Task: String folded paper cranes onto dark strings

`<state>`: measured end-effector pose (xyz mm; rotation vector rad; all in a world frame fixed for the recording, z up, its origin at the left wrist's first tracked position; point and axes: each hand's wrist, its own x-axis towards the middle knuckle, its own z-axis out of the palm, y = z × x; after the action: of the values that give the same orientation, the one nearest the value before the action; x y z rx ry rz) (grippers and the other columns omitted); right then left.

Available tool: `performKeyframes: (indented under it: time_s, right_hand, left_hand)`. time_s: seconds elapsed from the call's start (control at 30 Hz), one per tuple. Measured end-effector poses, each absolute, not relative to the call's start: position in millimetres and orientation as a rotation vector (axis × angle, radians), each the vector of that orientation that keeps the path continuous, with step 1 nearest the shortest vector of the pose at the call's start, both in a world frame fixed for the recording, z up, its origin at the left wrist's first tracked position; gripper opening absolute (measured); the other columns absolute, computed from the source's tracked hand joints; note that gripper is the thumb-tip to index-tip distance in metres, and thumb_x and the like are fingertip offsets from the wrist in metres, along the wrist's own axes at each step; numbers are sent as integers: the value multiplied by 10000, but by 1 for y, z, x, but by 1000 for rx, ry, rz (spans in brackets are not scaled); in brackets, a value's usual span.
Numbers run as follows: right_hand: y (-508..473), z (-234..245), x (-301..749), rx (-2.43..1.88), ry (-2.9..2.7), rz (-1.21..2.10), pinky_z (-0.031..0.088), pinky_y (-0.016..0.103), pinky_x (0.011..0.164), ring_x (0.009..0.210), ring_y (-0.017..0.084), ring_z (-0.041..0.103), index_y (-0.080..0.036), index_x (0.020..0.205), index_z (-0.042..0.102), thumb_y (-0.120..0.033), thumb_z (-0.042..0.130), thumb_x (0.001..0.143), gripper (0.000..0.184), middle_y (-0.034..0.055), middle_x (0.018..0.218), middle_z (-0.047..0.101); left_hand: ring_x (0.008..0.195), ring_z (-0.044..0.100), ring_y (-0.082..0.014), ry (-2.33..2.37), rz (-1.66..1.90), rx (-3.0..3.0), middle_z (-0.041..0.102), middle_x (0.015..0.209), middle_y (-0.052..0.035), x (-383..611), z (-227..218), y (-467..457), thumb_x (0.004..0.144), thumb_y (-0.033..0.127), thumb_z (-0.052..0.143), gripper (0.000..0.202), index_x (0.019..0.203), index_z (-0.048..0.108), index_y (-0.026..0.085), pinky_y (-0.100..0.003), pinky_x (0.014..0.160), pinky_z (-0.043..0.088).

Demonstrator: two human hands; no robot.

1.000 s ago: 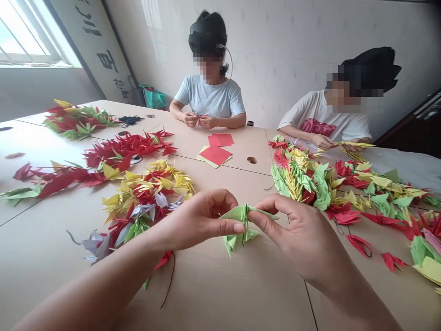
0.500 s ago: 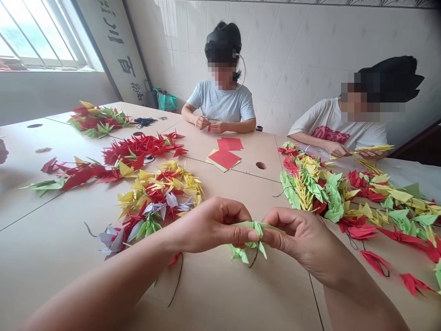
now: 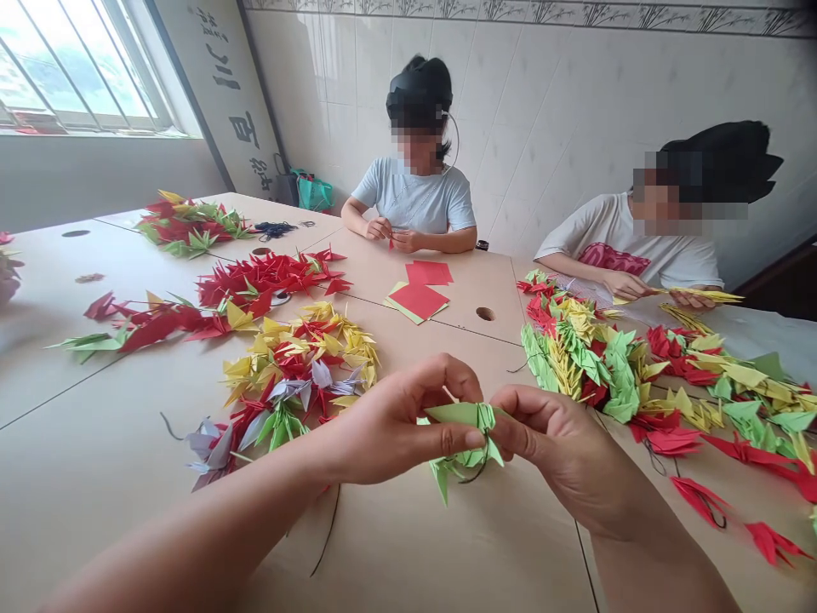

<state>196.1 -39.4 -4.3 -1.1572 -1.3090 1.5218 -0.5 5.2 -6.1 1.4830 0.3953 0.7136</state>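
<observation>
Green paper crane (image 3: 460,415) pinched firmly between left hand (image 3: 396,426) and right hand (image 3: 562,451).

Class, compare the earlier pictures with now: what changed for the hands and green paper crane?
The left hand and right hand still pinch the green paper crane, now turned, its wing tipped up; the head view swung left. The crane piles stayed put.
</observation>
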Motion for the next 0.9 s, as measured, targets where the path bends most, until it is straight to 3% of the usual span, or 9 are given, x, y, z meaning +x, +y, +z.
performKeyframes:
  time_s: [0.2, 0.4, 0.63, 0.9]
  right_hand:
    - [-40, -3, 195, -1152, -1274, 1556, 354, 241, 594, 633, 110, 425, -172, 707, 653, -451, 779, 745, 308, -26, 658, 524]
    - [-39, -2, 194, -1132, -1324, 1580, 360, 239, 588, 620, 112, 427, -182, 675, 637, -455, 755, 770, 312, -34, 620, 496]
    - [-39, -4, 195, -1163, -1381, 1540, 354, 256, 571, 613, 125, 395, -186, 649, 602, -526, 743, 748, 381, -29, 616, 452]
    - [-39, -5, 196, -1086, -1365, 1605, 344, 243, 578, 614, 112, 377, -186, 681, 615, -487, 752, 758, 340, -38, 631, 446]
  left_hand:
    - [809, 558, -119, 426, 707, 1609, 592, 879, -13, -2, -3, 5, 844, 234, 680, 150, 920, 569, 167, -230, 702, 455]
    - [643, 503, -79, 347, 624, 1401, 561, 721, 22, -2, -7, 9, 833, 221, 696, 160, 849, 553, 152, -198, 587, 410]
    - [638, 508, -82, 371, 584, 1294, 566, 701, 18, -1, -11, 14, 769, 317, 766, 266, 785, 567, 142, -203, 580, 399]
    - [613, 468, -72, 376, 602, 1290, 547, 691, 18, 0, -13, 11, 772, 309, 759, 277, 763, 544, 136, -198, 553, 364]
